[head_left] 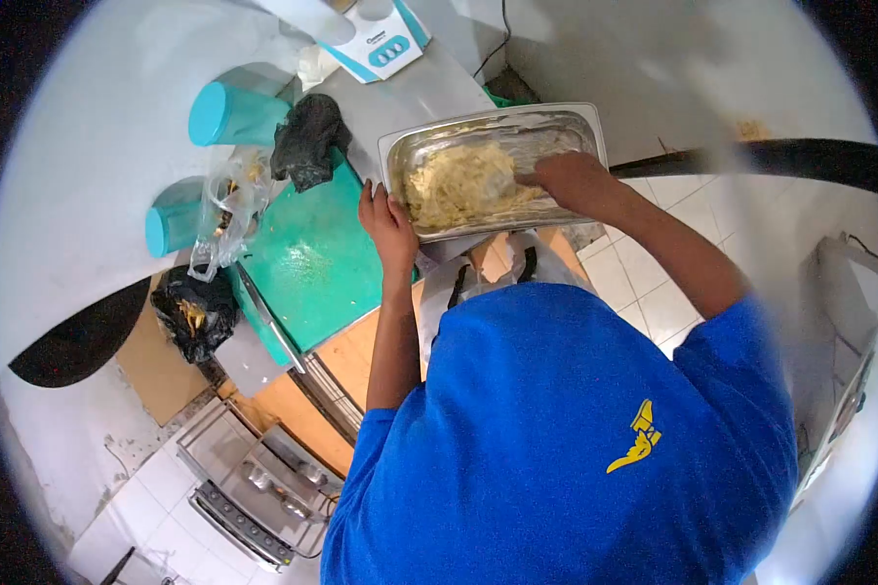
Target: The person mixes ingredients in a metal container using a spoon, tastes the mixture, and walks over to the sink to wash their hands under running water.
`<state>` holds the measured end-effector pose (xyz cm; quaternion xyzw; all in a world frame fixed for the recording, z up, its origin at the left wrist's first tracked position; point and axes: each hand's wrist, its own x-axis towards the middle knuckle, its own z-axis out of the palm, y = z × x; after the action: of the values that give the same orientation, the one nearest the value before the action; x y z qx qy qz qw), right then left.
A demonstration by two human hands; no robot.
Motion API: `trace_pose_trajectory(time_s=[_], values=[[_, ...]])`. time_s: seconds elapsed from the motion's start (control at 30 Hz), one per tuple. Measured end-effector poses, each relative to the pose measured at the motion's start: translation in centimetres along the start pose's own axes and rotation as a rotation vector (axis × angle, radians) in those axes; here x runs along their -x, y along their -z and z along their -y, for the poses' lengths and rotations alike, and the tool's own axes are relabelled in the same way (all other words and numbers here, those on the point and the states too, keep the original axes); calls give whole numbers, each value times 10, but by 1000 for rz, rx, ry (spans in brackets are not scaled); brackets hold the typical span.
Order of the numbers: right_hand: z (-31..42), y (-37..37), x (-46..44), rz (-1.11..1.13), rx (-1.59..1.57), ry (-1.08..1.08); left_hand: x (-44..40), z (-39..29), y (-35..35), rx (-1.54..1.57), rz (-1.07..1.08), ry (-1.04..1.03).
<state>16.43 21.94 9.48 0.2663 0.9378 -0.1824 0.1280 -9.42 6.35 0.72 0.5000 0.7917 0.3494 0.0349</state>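
Observation:
A rectangular metal pan (397,146) holds a pale yellow mash (458,180), heaped toward its left and middle. My left hand (388,226) is at the pan's left end, fingers apart, touching its outer side. Over the pan's right part, my right hand (571,182) is closed round the handle of a utensil whose far end lies in the mash; its shape is hard to make out. A green cutting board (327,258) with pale residue lies left of the pan, and a knife (270,317) rests along the board's left edge.
Beyond the board are a black plastic bag (309,141), a clear bag (229,214) and two turquoise containers (226,114) (173,229). Another black bag (195,312) with scraps sits at the left. A white and turquoise appliance (380,44) stands at the back. A stove (249,522) is lower left.

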Motion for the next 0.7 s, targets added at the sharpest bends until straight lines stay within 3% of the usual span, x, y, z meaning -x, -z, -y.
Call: trace_pose_trajectory(time_s=[0.07, 0.17, 0.3, 0.43, 0.53, 0.57, 0.67, 0.7], values=[[-7, 14, 27, 56, 27, 23, -2, 0, 1, -22, 22, -20], [-31, 30, 49, 52, 55, -168, -6, 8, -2, -34, 45, -87], [-24, 1, 39, 171, 18, -36, -7, 7, -3, 19, 99, -1], [11, -43, -14, -205, -296, 163, -9, 4, 1, 72, 139, 15], [32, -41, -62, -216, -326, -161, -11, 6, 2, 46, 160, 14], [23, -40, -58, -448, -303, -8, -10, 7, 2, 26, 160, 22], [-1, -17, -33, -363, -144, 52, -2, 14, -5, -111, 51, -69], [-9, -11, -25, -207, -50, 72, -2, 12, -7, -106, 38, -33]])
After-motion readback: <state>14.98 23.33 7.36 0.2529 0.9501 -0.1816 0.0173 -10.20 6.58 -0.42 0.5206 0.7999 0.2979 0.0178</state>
